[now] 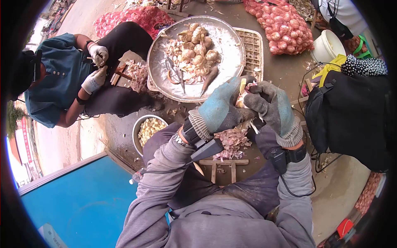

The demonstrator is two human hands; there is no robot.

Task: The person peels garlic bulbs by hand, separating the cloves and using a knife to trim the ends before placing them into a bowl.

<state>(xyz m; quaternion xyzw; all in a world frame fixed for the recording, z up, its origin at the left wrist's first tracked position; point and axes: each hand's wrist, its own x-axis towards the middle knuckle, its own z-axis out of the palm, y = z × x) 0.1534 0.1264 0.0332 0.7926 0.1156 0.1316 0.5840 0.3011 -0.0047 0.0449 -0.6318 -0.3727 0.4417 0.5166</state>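
Observation:
My left hand [223,106], in a blue and grey work glove, is closed around a garlic bulb [242,98] in front of my chest. My right hand [273,106], gloved the same way, is closed on the bulb's other side, and its thumb presses against the skin. The fingers hide part of the bulb. Just beyond my hands stands a wide round metal tray [231,39]. It holds whole garlic bulbs [199,49], loose cloves [194,73], scissors-like metal tools [178,74] and a dark-handled tool [210,79].
At left a co-worker [62,78] in white gloves handles something small. A bowl of peeled cloves [149,130] sits by my left leg. Garlic skins [231,142] lie between my legs. Red net sacks [285,29], a white bucket [326,46] and a black bag [351,115] stand around.

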